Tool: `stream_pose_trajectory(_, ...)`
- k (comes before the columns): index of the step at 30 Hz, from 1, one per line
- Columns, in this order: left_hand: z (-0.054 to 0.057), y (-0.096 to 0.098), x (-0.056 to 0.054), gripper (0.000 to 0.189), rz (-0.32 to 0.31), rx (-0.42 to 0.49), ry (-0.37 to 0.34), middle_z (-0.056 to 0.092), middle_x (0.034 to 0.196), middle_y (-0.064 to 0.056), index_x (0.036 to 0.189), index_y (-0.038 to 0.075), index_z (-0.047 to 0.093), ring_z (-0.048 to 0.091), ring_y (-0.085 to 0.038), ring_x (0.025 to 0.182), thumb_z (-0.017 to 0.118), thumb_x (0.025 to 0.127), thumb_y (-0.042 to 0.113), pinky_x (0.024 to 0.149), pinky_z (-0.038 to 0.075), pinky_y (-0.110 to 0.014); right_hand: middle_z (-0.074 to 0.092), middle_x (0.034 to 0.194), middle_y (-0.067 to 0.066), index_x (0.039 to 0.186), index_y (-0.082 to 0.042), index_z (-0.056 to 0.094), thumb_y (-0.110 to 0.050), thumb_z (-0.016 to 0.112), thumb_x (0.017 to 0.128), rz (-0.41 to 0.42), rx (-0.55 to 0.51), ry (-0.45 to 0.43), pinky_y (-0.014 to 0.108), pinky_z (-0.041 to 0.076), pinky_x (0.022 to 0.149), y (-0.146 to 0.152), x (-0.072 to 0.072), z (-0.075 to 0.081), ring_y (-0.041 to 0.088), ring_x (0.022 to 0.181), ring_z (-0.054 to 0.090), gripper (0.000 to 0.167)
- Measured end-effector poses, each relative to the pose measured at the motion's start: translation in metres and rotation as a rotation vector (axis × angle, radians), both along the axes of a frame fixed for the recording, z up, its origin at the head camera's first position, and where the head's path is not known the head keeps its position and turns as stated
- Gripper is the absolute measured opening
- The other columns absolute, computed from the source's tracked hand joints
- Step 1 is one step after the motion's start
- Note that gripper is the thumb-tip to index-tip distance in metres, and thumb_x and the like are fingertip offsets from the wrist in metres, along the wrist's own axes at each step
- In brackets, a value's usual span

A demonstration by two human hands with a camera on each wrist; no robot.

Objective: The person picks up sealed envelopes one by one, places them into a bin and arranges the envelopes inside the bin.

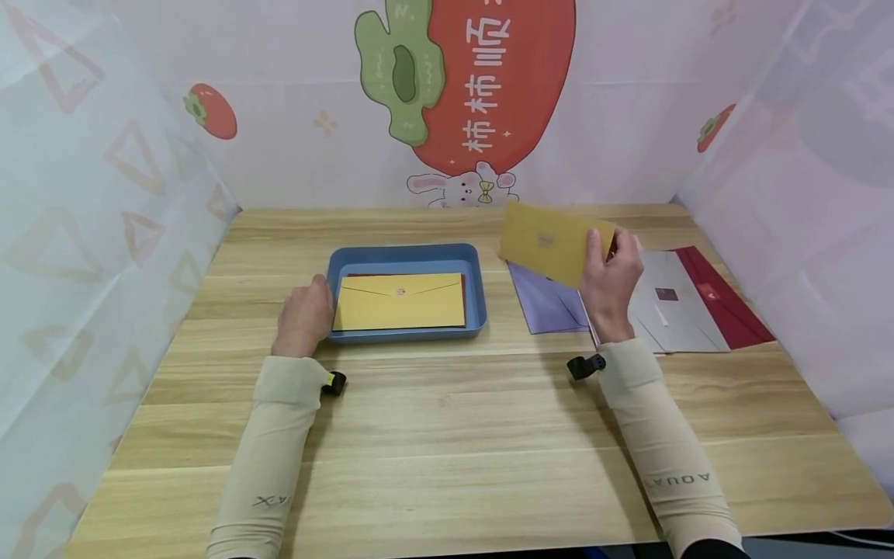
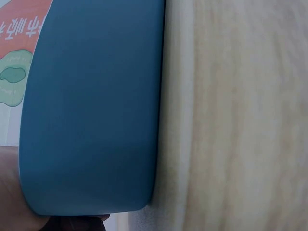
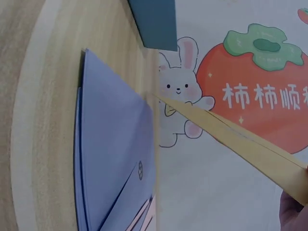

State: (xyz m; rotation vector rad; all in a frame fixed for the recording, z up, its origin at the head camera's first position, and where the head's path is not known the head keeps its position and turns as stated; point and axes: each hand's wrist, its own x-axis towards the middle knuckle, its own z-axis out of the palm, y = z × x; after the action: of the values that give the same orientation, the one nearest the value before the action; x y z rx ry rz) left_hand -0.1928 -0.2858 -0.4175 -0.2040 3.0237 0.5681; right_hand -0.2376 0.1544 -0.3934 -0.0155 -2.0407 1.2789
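Note:
My right hand (image 1: 611,272) pinches a yellow envelope (image 1: 541,237) by its right end, thumb on the near face. The envelope is raised and tilted above a purple envelope (image 1: 548,307); the right wrist view catches the yellow envelope (image 3: 250,147) nearly edge-on. At the left end of a blue tray (image 1: 405,337), my left hand (image 1: 305,317) grips the rim. The tray wall (image 2: 94,106) fills much of the left wrist view and hides most of the fingers. Inside the tray lies another yellow envelope (image 1: 400,312), flap side up, with a dark red edge showing beneath it.
To the right, a silver-grey envelope (image 1: 680,314) and a dark red envelope (image 1: 733,303) lie overlapping on the wooden table (image 1: 454,450), partly behind my right hand. A printed cloth backdrop (image 1: 279,155) stands along the table's back and sides.

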Motion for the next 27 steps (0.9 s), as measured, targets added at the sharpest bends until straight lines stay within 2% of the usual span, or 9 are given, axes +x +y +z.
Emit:
stream_pose_trajectory(3, 0.000, 0.000, 0.000, 0.032, -0.006, -0.001, 0.006, 0.063, 0.095, -0.031, 0.115, -0.005, 0.050, 0.065, -0.044, 0.082, 0.030, 0.115, 0.020, 0.065, 0.052, -0.052, 0.050, 0.091, -0.009, 0.119, 0.007, 0.063, -0.030, 0.058, 0.110, 0.000, -0.053, -0.028, 0.015, 0.043, 0.067, 0.001, 0.000, 0.003, 0.005, 0.075, 0.051, 0.039)
stream_pose_trajectory(7, -0.001, 0.000, 0.000, 0.032, -0.006, 0.001, 0.007, 0.062, 0.094, -0.031, 0.115, -0.005, 0.050, 0.064, -0.043, 0.080, 0.030, 0.115, 0.020, 0.064, 0.051, -0.051, 0.060, 0.098, -0.007, 0.127, 0.001, 0.064, -0.032, 0.059, 0.109, 0.004, -0.138, -0.077, 0.012, 0.053, 0.069, 0.001, 0.001, 0.008, 0.004, 0.082, 0.063, 0.038)
stream_pose_trajectory(17, -0.002, 0.000, 0.000, 0.032, -0.007, -0.003, 0.009, 0.062, 0.095, -0.032, 0.114, -0.004, 0.050, 0.064, -0.044, 0.082, 0.029, 0.115, 0.020, 0.065, 0.052, -0.052, 0.064, 0.093, -0.005, 0.124, -0.002, 0.068, -0.028, 0.063, 0.106, 0.023, -0.303, -0.135, 0.015, 0.056, 0.065, 0.007, -0.002, 0.020, 0.006, 0.078, 0.066, 0.031)
stream_pose_trajectory(27, -0.003, 0.000, 0.000, 0.033, -0.009, -0.006, 0.020, 0.063, 0.097, -0.034, 0.113, -0.004, 0.050, 0.067, -0.049, 0.085, 0.028, 0.115, 0.020, 0.067, 0.052, -0.056, 0.062, 0.097, -0.001, 0.126, -0.007, 0.068, -0.035, 0.062, 0.107, 0.079, -0.368, -0.234, 0.017, 0.058, 0.066, 0.010, 0.004, 0.026, 0.010, 0.082, 0.068, 0.035)
